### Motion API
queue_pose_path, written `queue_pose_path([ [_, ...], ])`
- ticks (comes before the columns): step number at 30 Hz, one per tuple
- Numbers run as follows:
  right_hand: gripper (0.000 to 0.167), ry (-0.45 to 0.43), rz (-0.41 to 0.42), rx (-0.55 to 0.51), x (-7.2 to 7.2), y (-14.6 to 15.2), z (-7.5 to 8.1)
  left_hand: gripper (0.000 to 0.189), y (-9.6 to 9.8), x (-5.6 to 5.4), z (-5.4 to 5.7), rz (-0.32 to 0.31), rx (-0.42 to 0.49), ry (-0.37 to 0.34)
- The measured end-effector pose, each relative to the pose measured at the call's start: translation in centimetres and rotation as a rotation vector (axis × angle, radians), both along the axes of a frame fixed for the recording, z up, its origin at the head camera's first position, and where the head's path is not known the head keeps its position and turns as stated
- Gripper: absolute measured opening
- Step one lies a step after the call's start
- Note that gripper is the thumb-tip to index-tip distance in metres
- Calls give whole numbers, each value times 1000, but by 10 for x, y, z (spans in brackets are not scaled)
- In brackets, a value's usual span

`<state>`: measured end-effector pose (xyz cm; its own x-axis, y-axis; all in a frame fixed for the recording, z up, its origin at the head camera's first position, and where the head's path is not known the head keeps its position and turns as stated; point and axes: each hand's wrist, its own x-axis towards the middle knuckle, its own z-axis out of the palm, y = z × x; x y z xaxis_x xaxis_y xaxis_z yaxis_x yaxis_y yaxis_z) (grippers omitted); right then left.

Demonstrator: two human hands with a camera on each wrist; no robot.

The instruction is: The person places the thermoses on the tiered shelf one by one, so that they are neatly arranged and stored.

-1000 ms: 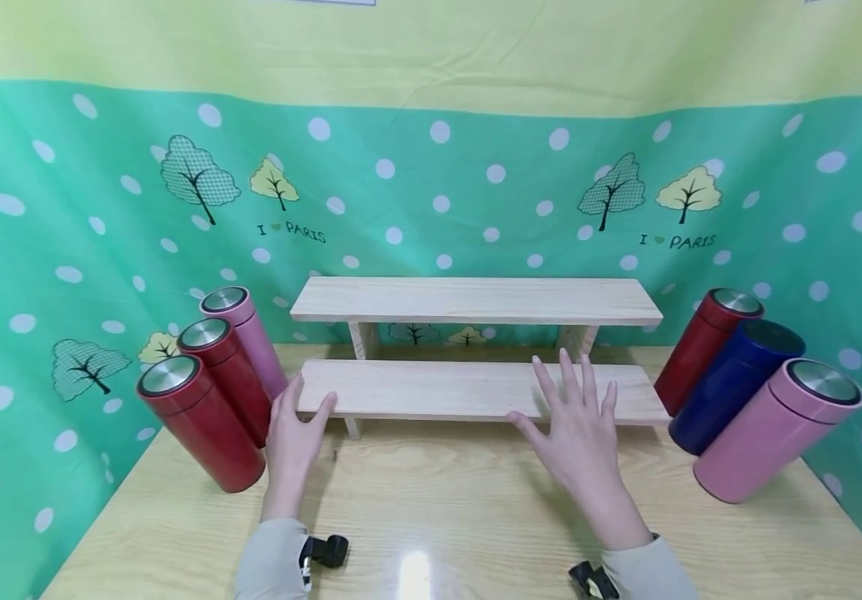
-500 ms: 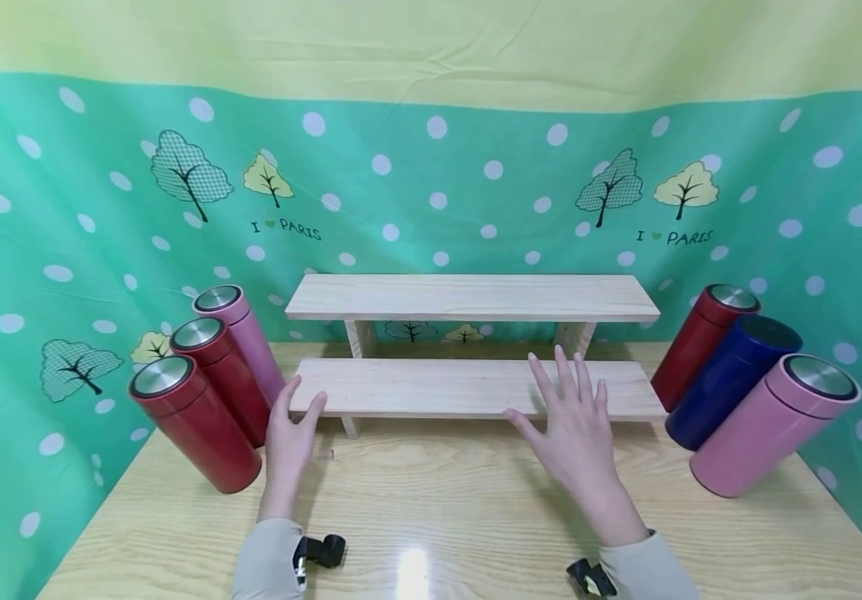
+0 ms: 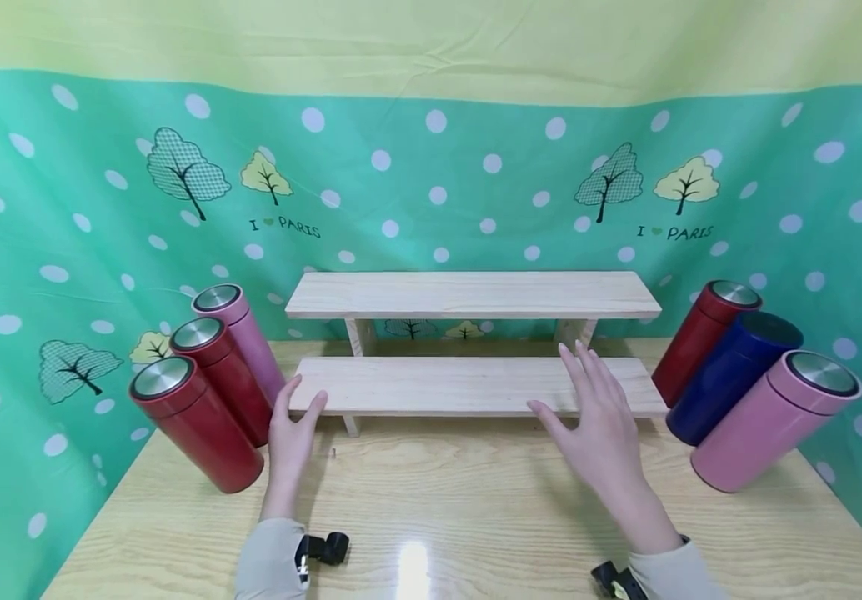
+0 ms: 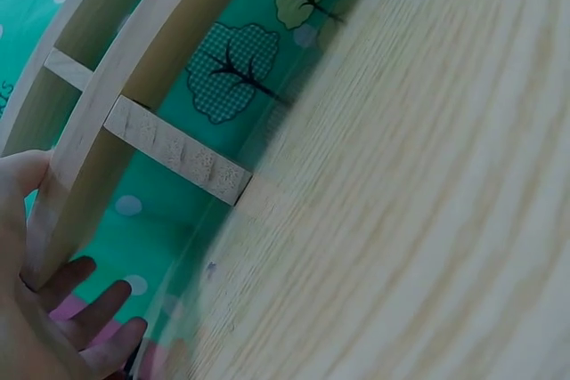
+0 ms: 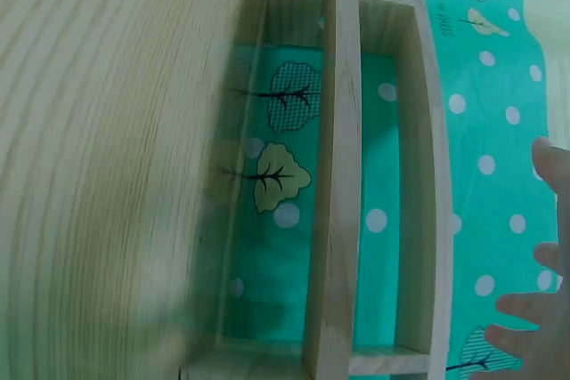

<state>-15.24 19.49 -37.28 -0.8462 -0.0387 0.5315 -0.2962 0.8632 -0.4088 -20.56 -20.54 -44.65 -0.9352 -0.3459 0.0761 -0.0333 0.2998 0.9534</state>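
Observation:
My left hand (image 3: 292,437) is at the left front corner of the lower shelf board (image 3: 431,385), thumb and index finger spread around that corner. In the left wrist view, the other fingers (image 4: 105,309) reach loosely past the board's end. My right hand (image 3: 605,421) is held up in front of the board's right half, thumb apart and fingers extended, holding nothing. The board belongs to a two-tier pale wooden rack, whose upper board (image 3: 468,293) sits farther back. Beside the left hand stand a near red thermos (image 3: 202,433), another red thermos (image 3: 232,371) and a pink thermos (image 3: 254,346).
Right of the rack stand a dark red thermos (image 3: 701,350), a blue thermos (image 3: 727,383) and a pink thermos (image 3: 769,425). A green dotted curtain (image 3: 438,183) hangs behind the wood-grain table (image 3: 468,508).
My right hand has shifted slightly right, and its fingers have drawn closer together. The left hand remains at the board's corner. The head view has shifted slightly.

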Motion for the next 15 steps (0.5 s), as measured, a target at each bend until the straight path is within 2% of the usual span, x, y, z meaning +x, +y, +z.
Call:
queue_pose_path([
  [9, 82, 10, -11, -52, 16, 26, 5, 70, 1, -1, -2, 3, -9, -9],
  [12, 80, 41, -16, -102, 26, 36, 4, 71, 1, -1, -1, -1, -7, -17],
  [15, 80, 116, -3, -155, 35, 49, 2, 71, 1, 0, 0, 1, -1, -21],
])
